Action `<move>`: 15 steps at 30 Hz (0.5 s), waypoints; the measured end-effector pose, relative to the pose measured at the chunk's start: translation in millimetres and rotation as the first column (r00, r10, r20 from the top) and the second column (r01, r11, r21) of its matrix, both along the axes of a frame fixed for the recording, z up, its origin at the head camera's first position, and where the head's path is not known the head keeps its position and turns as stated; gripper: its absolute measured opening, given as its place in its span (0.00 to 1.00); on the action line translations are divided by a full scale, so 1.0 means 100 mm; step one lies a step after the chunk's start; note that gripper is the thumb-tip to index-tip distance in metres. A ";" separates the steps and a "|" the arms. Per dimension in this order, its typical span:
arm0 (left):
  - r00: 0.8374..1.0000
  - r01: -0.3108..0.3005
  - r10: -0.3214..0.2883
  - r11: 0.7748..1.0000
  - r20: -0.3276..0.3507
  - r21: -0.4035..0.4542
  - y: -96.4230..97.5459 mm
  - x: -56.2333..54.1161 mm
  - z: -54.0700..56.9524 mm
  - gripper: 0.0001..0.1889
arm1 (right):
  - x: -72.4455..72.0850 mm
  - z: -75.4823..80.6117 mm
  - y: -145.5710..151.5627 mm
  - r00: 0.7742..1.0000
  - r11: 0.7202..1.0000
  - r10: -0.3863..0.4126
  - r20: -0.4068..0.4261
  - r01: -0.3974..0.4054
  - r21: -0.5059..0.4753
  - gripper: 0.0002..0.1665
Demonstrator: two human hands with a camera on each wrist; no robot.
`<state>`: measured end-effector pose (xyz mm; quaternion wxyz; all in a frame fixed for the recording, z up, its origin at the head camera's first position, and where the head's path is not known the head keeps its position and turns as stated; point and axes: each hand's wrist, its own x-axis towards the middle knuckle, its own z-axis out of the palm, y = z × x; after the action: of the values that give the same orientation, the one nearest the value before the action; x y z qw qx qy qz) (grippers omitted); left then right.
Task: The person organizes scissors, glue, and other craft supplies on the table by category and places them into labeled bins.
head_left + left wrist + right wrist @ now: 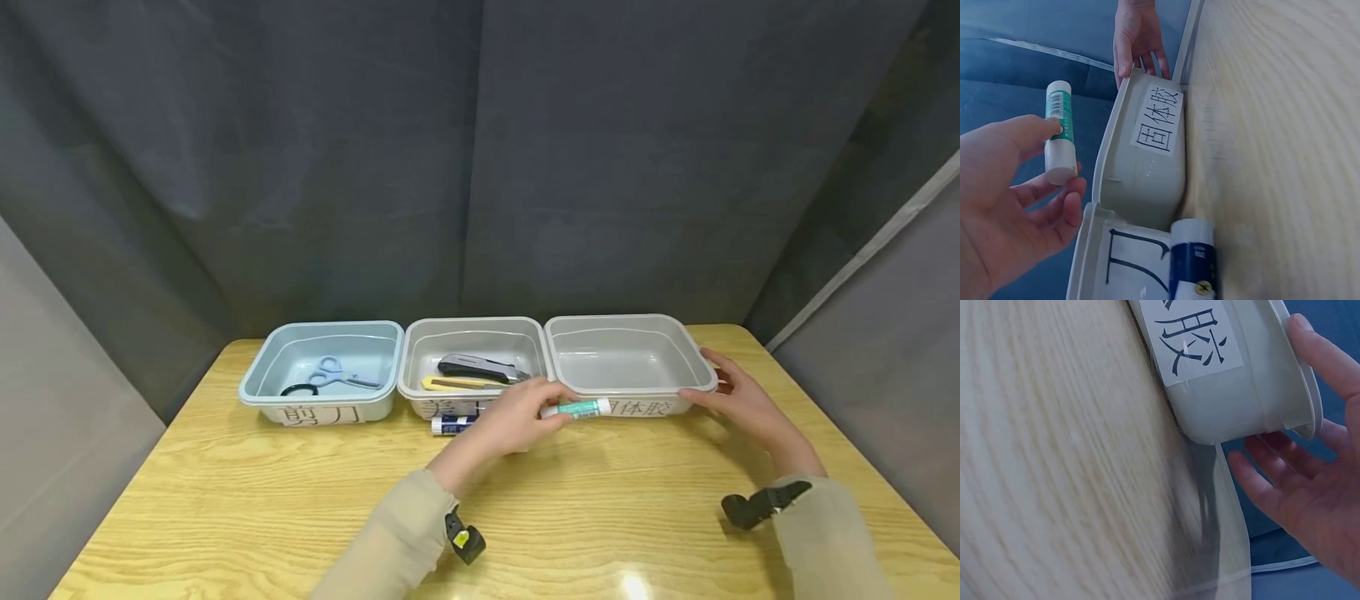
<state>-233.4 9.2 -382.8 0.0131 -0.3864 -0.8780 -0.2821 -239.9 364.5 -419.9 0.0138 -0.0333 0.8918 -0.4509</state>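
My left hand (521, 414) pinches a green and white glue stick (577, 409) between thumb and fingers, in front of the right grey bin's front rim. In the left wrist view the glue stick (1060, 131) stands nearly lengthwise, its barcode showing. My right hand (742, 400) rests at the front right corner of that grey bin (622, 393). There the thumb touches the rim and the loosely spread fingers (1260, 481) lie beside the bin's end. A dark blue glue stick (452, 425) with a white cap lies before the middle bin, partly hidden by my left hand.
The middle bin (540, 346) holds a grey and black utility knife (480, 367) and a yellow cutter (457, 383). In the light blue bin (258, 367) lie blue-handled scissors (341, 377) and a black loop (300, 388). Dark curtains (465, 167) stand behind the wooden table (262, 508).
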 end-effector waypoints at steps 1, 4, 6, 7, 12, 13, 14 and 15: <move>1.000 -0.001 0.001 1.000 -0.005 0.001 0.02 -0.01 0.02 0.12 | 0.00 0.00 0.00 1.000 1.000 0.002 0.000 -0.002 0.003 0.51; 1.000 -0.004 0.004 1.000 -0.022 0.001 0.07 -0.06 0.06 0.12 | -0.01 0.03 -0.01 1.000 1.000 -0.001 0.001 0.001 0.020 0.52; 1.000 -0.008 0.008 1.000 -0.028 0.001 0.10 -0.10 0.08 0.12 | -0.02 0.05 -0.03 1.000 0.999 -0.013 0.005 0.013 0.029 0.53; 0.999 -0.010 0.010 1.000 -0.030 -0.002 0.11 -0.11 0.08 0.12 | -0.02 0.06 -0.03 1.000 0.999 -0.011 0.005 0.011 0.033 0.53; 1.000 -0.023 0.023 1.000 -0.009 -0.014 0.19 -0.20 0.12 0.12 | -0.01 0.11 -0.06 1.000 0.999 0.008 0.027 -0.009 0.033 0.55; 1.000 -0.027 0.027 1.000 -0.002 -0.015 0.20 -0.22 0.13 0.12 | -0.01 0.13 -0.06 0.999 0.999 0.021 0.031 -0.022 0.032 0.56; 0.999 -0.032 0.032 0.999 0.003 -0.016 0.22 -0.24 0.13 0.12 | -0.01 0.14 -0.07 0.999 0.999 0.019 0.037 -0.020 0.030 0.56; 0.999 -0.038 0.038 0.999 0.005 -0.016 0.24 -0.26 0.14 0.12 | -0.01 0.15 -0.08 0.999 0.999 0.011 0.042 -0.013 0.034 0.57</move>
<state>-259.0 33.0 -368.8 0.0130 -0.3691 -0.8874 -0.2759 -241.3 356.3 -405.1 0.0358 -0.0289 0.8987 -0.4361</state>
